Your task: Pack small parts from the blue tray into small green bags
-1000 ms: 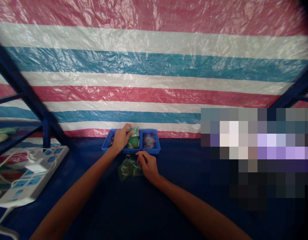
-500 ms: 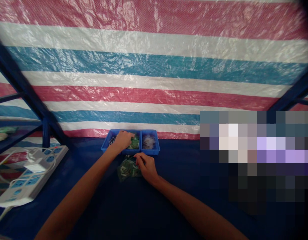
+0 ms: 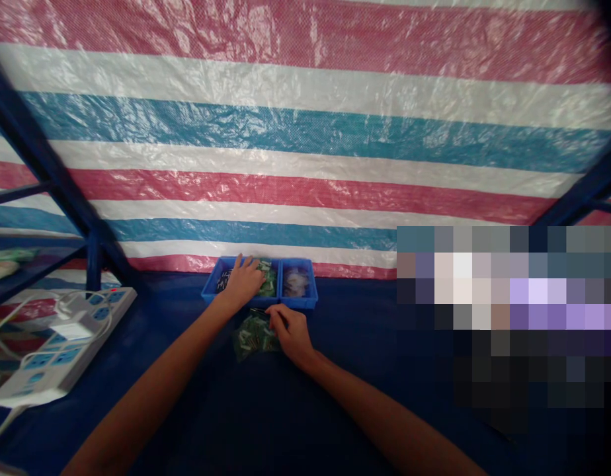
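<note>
Head: left hand in blue tray; right hand on unreadable green packets.

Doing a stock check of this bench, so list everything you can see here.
striped tarpaulin: 1, red, white and blue, behind the bench
metal frame: 1, dark blue, at left
bench top: 1, dark blue, under everything
power strip: 1, white and blue, left on the bench
plastic bins: 2, blue, side by side at the back
clear bags: unclear count, transparent, in the right bin
green packets: several, green, in the left bin
packet pile: 1, green, in front of the bins
left hand: 1, over the left bin
right hand: 1, at the packet pile
</note>
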Demonstrator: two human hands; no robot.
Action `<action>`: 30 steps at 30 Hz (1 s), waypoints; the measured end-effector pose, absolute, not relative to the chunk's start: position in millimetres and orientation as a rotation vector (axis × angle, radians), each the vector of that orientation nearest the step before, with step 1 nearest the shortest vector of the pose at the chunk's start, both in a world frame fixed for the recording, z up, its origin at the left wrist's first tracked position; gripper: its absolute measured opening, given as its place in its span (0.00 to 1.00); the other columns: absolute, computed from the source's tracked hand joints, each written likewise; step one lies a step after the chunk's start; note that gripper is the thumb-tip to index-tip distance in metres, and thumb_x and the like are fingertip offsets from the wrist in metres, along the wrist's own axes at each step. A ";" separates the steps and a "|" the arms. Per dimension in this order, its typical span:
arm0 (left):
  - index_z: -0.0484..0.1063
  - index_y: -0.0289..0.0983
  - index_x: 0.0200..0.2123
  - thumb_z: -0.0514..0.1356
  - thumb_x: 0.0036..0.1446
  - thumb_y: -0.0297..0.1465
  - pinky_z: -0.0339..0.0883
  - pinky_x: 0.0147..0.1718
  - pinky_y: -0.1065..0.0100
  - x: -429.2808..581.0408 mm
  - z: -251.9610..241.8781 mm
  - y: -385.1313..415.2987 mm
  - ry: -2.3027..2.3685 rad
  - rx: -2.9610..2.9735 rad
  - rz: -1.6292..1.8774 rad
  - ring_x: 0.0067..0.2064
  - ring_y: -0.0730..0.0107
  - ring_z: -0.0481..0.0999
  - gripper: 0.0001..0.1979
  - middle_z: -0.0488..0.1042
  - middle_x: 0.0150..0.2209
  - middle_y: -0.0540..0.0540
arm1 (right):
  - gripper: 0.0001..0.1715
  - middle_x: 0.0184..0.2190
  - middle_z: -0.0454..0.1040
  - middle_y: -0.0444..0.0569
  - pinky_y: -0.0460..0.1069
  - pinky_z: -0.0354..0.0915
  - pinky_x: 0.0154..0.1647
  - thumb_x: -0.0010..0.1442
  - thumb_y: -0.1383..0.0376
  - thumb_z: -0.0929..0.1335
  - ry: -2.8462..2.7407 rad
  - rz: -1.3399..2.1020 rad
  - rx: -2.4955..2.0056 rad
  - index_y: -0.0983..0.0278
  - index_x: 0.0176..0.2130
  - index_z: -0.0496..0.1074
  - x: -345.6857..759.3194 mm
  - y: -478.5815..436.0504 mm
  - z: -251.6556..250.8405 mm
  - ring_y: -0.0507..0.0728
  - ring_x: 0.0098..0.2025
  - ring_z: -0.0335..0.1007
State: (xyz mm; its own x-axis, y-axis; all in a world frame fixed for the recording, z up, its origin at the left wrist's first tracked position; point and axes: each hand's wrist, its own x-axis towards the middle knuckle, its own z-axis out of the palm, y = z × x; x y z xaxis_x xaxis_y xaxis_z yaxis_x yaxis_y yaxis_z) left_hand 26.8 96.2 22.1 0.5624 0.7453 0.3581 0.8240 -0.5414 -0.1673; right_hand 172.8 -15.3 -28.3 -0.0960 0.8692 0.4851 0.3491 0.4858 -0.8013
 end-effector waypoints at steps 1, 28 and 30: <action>0.77 0.38 0.36 0.56 0.58 0.30 0.47 0.57 0.50 28.4 24.2 92.5 -1.298 -2.482 -0.399 0.55 0.53 0.64 0.09 0.72 0.48 0.41 | 0.17 0.24 0.71 0.44 0.44 0.61 0.31 0.64 0.64 0.58 -1.675 0.583 -1.060 0.64 0.36 0.73 172.8 -15.3 -28.2 0.51 0.27 0.68; 0.73 0.41 0.36 0.53 0.59 0.32 0.60 0.28 0.71 -12.4 -8.6 12.7 -1.667 -2.396 -0.618 0.31 0.66 0.77 0.09 0.79 0.32 0.47 | 0.09 0.38 0.74 0.50 0.47 0.62 0.37 0.61 0.63 0.64 -2.045 0.153 -1.722 0.63 0.41 0.69 172.0 -10.2 -19.9 0.56 0.39 0.72; 0.73 0.41 0.35 0.53 0.59 0.33 0.60 0.28 0.71 -13.5 -9.0 13.4 -1.676 -2.383 -0.592 0.31 0.66 0.76 0.09 0.79 0.31 0.47 | 0.10 0.37 0.74 0.51 0.48 0.62 0.35 0.60 0.61 0.64 -2.087 0.114 -1.760 0.64 0.39 0.69 172.3 -10.4 -19.1 0.58 0.38 0.72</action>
State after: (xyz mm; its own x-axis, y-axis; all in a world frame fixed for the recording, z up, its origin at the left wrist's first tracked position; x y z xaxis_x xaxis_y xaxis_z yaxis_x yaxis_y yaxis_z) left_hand -13.5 13.4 -9.0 0.2901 0.8640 0.4116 0.9309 -0.3546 0.0882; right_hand 172.3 -10.4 -19.1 -0.1223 0.9599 0.2524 0.9266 0.2016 -0.3174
